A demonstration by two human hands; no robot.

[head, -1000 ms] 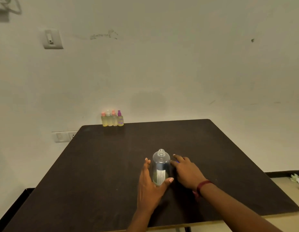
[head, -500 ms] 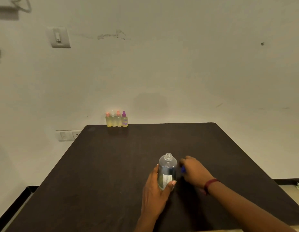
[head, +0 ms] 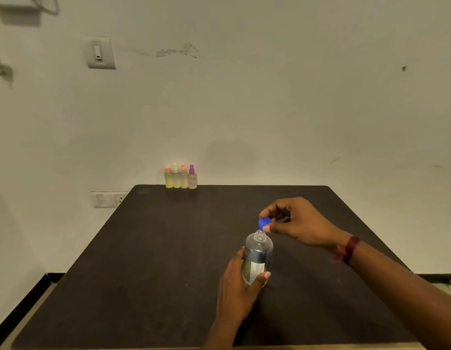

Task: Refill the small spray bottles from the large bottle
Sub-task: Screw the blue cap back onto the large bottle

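The left hand (head: 235, 286) is gripping the large bottle (head: 258, 258), which is standing upright on the dark surface (head: 143, 261). Its fingers are curling round the lower body of the bottle, with the thumb (head: 264, 277) pressing on the label side. The right hand (head: 297, 223) is holding the blue cap (head: 264, 222) just beyond the bottle's neck. Its fingers (head: 270, 210) are clamping on the cap in a pinch, and the mouth of the bottle is showing open.

I am judging that the step in hand is the handling of the cap at the neck. Whether the cap is going on or coming off, I cannot tell from this view. If it is going on, the next move is calling for the cap to be set straight on the neck and turned, while the left hand is steadying the body. If it is coming off, the cap is needing a place beside the large bottle, and one small bottle must be fetched.

The small spray bottles (head: 181, 177) are standing in a tight row well apart from the large bottle, far behind it and to the left, at the surface's back edge against the wall. They are wearing their spray tops and showing yellowish liquid. Nothing is lying between them and the large bottle. A red wristband (head: 347, 250) is sitting on the right wrist. A wall socket (head: 109, 199) is showing further left of the row.
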